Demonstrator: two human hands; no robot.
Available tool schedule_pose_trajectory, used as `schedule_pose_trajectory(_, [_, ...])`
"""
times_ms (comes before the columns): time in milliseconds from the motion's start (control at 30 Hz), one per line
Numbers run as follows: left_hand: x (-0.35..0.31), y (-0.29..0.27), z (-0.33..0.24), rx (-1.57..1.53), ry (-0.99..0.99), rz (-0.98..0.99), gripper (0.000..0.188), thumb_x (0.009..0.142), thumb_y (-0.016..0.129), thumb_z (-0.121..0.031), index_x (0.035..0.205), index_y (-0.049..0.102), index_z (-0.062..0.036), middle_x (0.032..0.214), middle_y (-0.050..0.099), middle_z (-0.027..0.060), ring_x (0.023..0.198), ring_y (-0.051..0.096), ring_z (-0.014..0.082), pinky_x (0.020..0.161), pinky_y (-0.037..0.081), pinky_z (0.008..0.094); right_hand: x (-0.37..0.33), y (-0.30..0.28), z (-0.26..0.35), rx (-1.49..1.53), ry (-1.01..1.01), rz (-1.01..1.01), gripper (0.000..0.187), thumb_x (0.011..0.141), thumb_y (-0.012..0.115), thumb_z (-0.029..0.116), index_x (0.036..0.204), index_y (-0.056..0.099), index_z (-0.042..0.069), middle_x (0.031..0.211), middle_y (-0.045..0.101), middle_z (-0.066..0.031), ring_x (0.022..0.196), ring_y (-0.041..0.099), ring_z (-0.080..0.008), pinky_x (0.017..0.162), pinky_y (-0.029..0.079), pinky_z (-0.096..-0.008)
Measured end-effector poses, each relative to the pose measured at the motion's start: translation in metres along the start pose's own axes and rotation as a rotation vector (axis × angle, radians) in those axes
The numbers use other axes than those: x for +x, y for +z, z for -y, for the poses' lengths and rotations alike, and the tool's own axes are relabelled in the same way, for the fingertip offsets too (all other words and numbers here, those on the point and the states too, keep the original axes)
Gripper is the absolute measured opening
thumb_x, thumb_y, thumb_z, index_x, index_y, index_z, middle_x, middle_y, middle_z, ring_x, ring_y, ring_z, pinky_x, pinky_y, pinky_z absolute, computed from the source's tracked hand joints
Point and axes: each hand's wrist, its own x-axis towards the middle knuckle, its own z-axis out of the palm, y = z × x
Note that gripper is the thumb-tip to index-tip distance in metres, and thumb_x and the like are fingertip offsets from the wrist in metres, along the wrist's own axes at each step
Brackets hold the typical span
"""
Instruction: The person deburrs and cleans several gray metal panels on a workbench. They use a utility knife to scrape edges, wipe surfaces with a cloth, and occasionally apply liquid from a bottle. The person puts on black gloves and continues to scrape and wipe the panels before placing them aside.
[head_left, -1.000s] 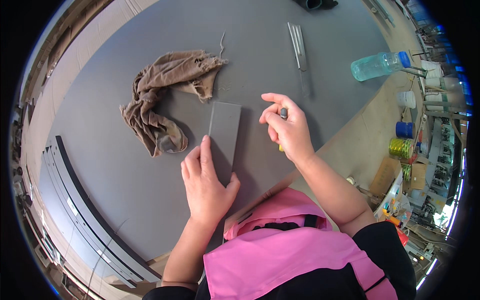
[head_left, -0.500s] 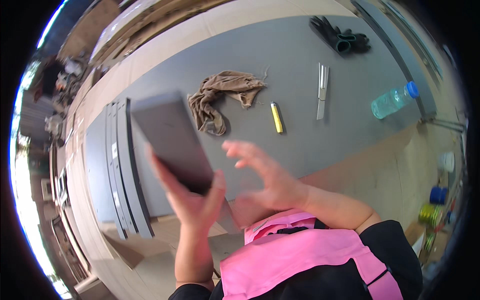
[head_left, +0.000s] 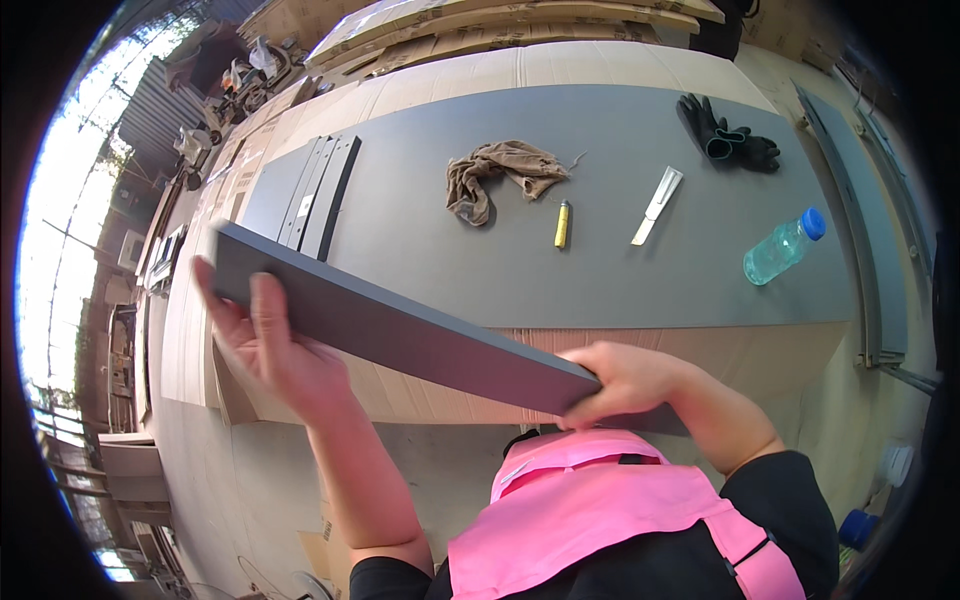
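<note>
Grasping the dark grey panel (head_left: 420, 345) at its left end, our left hand (head_left: 280, 360) has thumb and fingers closed on it; our right hand (head_left: 630, 380) clasps the right end. We record the panel slanting on our side of the brown cloth (head_left: 510, 158), a blue-capped bottle (head_left: 775, 255) well to the cloth's right.

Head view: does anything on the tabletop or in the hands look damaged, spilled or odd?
Mildly: the brown cloth lies crumpled on the gray tabletop, a loose thread trailing from its ragged right end. I see no spill, nor obvious damage to the gray panel.
</note>
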Motion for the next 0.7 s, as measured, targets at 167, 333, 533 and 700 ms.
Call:
schedule_pose_trajectory(167, [-0.040,-0.055,0.045,-0.016,-0.331,0.033,0.034,0.093,0.072,-0.003,0.125,0.060,-0.0028,0.113,0.063,0.0044,0.101,0.062,0.0101,0.089,0.052,0.0238,-0.029,0.020,-0.036,0.154,0.275,-0.051,0.039,0.087,0.075,0.008,0.121,0.060,-0.002,0.096,0.069,-0.0075,0.082,0.069,-0.0134,0.076,0.056,-0.0298])
schedule_pose_trajectory(333, [-0.048,-0.105,0.090,0.140,-0.315,-0.143,0.018,0.094,0.077,-0.018,0.090,0.065,-0.0050,0.087,0.060,-0.0014,0.079,0.053,0.0050,0.071,0.043,0.0187,-0.019,0.051,-0.045,0.076,0.486,-0.093,0.047,0.081,0.081,0.006,0.123,0.062,-0.003,0.102,0.074,-0.0097,0.093,0.069,-0.0162,0.086,0.055,-0.0319])
schedule_pose_trajectory(533, [-0.030,-0.154,0.101,0.099,-0.680,-0.153,0.045,0.109,0.053,-0.037,0.080,0.065,-0.0039,0.068,0.059,-0.0015,0.062,0.051,0.0048,0.056,0.038,0.0211,0.008,0.083,-0.040,0.080,0.484,-0.191,0.054,0.083,0.081,0.014,0.130,0.061,-0.002,0.111,0.070,-0.0062,0.102,0.064,-0.0141,0.094,0.051,-0.0299])
schedule_pose_trajectory(700, [-0.030,-0.183,0.104,-0.134,-0.769,0.035,0.035,0.104,0.055,-0.021,0.129,0.065,0.0011,0.108,0.071,0.0073,0.099,0.063,0.0103,0.086,0.050,0.0244,0.028,0.098,-0.037,0.094,0.551,-0.224,0.050,0.084,0.081,0.013,0.128,0.061,-0.001,0.107,0.069,-0.0039,0.098,0.063,-0.0127,0.092,0.050,-0.0292])
